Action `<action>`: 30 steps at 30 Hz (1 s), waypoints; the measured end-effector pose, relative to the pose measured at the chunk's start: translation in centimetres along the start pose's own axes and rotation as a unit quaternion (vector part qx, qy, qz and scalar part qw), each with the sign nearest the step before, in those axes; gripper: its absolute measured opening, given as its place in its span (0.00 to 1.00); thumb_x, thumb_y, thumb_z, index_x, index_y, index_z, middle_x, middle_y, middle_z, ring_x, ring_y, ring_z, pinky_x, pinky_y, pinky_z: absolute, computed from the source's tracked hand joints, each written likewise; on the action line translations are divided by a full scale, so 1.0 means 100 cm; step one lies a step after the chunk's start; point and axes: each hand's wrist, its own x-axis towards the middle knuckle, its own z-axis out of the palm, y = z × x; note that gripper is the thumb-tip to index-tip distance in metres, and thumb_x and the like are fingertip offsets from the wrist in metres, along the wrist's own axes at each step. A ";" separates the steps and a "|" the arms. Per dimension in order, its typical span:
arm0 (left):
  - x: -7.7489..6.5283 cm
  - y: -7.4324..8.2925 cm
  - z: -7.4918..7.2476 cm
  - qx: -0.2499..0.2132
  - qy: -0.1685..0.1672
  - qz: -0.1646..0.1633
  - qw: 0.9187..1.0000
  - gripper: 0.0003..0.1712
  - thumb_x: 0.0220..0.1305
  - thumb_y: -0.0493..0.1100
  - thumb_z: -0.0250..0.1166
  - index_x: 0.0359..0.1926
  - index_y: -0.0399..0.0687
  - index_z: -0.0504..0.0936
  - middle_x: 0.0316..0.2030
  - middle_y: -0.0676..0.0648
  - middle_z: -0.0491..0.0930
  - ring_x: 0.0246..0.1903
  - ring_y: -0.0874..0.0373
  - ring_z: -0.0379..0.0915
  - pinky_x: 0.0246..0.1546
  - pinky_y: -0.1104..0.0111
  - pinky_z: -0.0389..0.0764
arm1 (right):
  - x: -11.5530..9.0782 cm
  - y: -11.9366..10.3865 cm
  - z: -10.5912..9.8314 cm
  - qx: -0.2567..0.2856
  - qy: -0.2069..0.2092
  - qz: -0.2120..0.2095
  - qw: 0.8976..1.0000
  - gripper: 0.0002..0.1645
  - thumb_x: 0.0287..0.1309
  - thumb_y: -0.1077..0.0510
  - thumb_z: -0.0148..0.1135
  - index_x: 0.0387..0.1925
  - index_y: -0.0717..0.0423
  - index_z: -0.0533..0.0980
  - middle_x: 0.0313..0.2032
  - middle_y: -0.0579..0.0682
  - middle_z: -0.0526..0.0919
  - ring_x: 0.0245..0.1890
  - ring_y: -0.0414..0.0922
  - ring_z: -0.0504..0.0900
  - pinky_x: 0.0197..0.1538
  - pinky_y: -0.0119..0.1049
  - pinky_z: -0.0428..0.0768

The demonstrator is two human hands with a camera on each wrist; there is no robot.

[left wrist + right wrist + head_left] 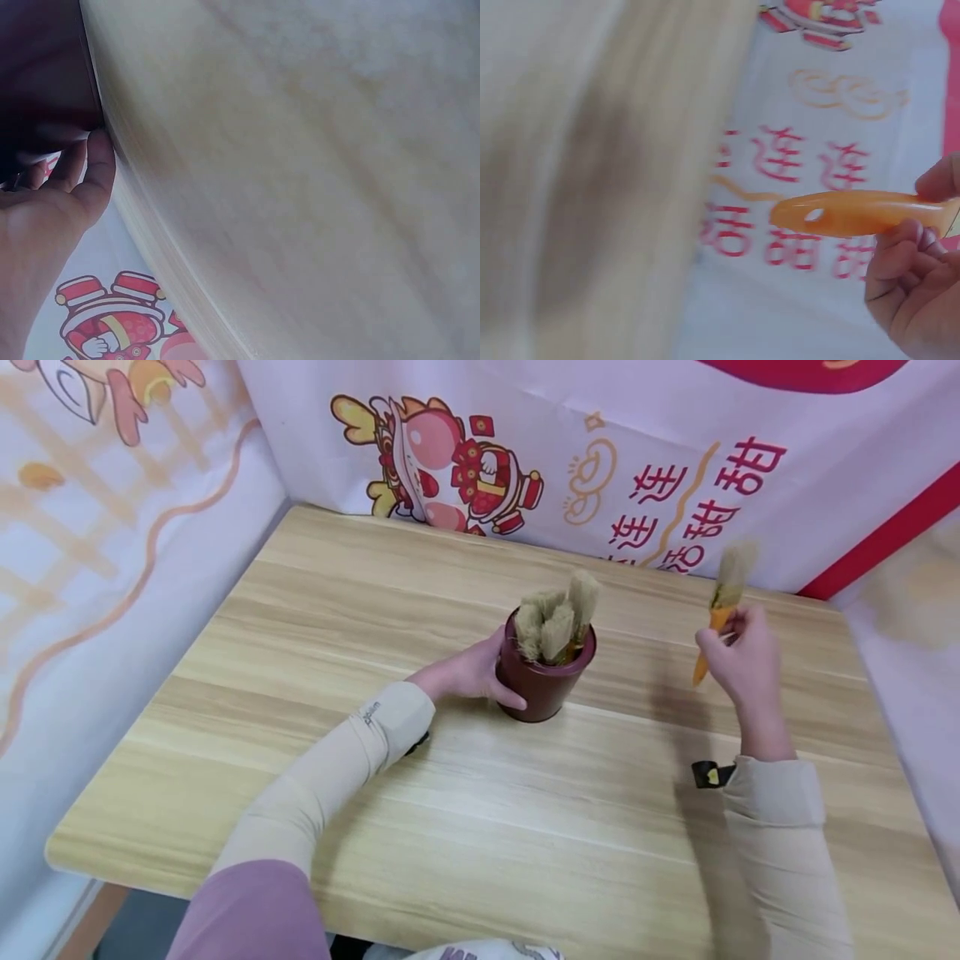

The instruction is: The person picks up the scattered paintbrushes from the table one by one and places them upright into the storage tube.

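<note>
A dark red cylindrical pot [536, 689] stands upright on the table, with several bristle brushes [557, 631] in it, bristle ends up. My left hand [474, 672] grips the pot's left side, thumb across the front; in the left wrist view, fingertips [99, 150] lie against its dark wall [45, 82]. To the right, my right hand [744, 652] pinches a paintbrush [722, 617] by its orange handle, raised over the table with its pale bristles pointing up. The right wrist view shows the orange handle [855, 212], with a hole near its end, between thumb and fingers.
The wood-grain table [525, 827] reaches back to a white printed cloth [600, 452] with red characters and cartoon figures. Another printed cloth [97, 610] hangs along the left side. Bands with small black pieces sit on both wrists.
</note>
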 end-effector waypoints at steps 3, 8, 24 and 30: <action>-0.001 -0.001 0.000 -0.005 0.002 -0.005 1.000 0.73 0.41 0.43 0.81 0.76 0.60 0.36 0.74 0.51 0.53 0.72 0.58 0.50 0.73 0.62 0.53 | -0.004 -0.015 -0.003 0.035 0.034 -0.043 0.998 0.09 0.56 0.58 0.54 0.35 0.40 0.65 0.24 0.30 0.71 0.24 0.30 0.68 0.27 0.19 0.66; -0.001 -0.001 0.001 -0.017 0.000 -0.004 1.000 0.72 0.42 0.40 0.80 0.76 0.57 0.37 0.74 0.49 0.52 0.73 0.56 0.49 0.74 0.61 0.52 | -0.010 -0.028 -0.007 0.050 0.053 -0.083 0.994 0.10 0.59 0.55 0.59 0.33 0.37 0.65 0.21 0.26 0.70 0.22 0.29 0.67 0.26 0.18 0.66; 0.000 0.004 0.000 -0.007 0.005 0.009 1.000 0.71 0.41 0.42 0.81 0.75 0.57 0.39 0.73 0.51 0.54 0.72 0.59 0.51 0.73 0.63 0.53 | -0.015 -0.015 -0.014 0.076 0.068 -0.008 0.995 0.08 0.62 0.56 0.50 0.30 0.50 0.74 0.23 0.26 0.74 0.22 0.29 0.71 0.25 0.20 0.68; 0.000 0.004 0.000 -0.003 0.000 0.005 1.000 0.72 0.41 0.42 0.81 0.76 0.58 0.38 0.74 0.51 0.53 0.73 0.58 0.49 0.73 0.62 0.53 | -0.016 -0.018 -0.017 0.052 0.034 -0.004 0.998 0.15 0.65 0.50 0.49 0.38 0.56 0.76 0.26 0.26 0.74 0.26 0.29 0.74 0.28 0.17 0.73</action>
